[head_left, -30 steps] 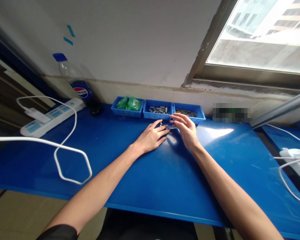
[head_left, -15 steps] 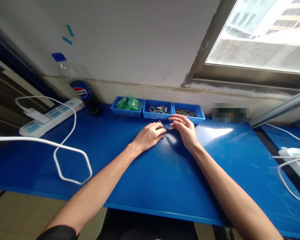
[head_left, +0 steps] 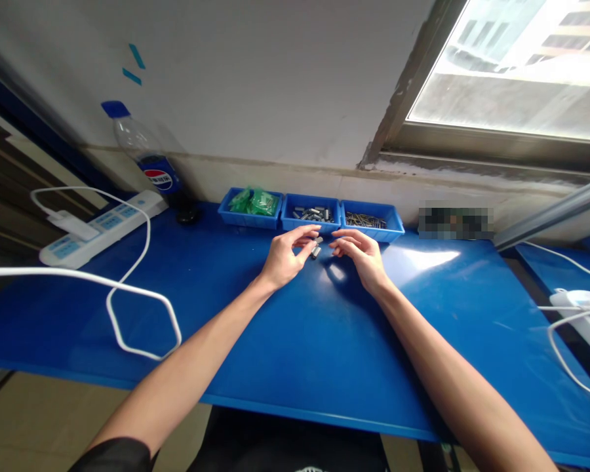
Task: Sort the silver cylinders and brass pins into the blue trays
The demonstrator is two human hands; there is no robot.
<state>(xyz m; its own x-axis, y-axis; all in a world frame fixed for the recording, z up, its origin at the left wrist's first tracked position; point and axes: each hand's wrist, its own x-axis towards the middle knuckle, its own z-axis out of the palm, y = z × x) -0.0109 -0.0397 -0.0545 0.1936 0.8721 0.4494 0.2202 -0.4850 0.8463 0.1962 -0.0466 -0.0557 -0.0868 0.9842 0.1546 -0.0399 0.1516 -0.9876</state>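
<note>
My left hand (head_left: 286, 257) is raised a little off the blue table (head_left: 295, 341) and pinches a small grey metal part (head_left: 316, 248) between thumb and fingers. Close to its right, my right hand (head_left: 360, 254) has its fingers curled toward the part; whether it holds anything I cannot tell. Just behind both hands stand three small blue trays in a row: the left tray (head_left: 250, 211) holds green pieces, the middle tray (head_left: 311, 215) grey metal parts, the right tray (head_left: 371, 222) thin dark pins.
A cola bottle (head_left: 150, 160) stands against the wall at the back left. A white power strip (head_left: 98, 228) with a looping white cable (head_left: 128, 308) lies at the left. Another white device with a cable (head_left: 577, 314) sits at the right edge. A window is at the upper right.
My left hand lay flat on the table by the trays; it has lifted with a small grey part pinched in its fingers. My right hand has drawn in slightly toward it.
</note>
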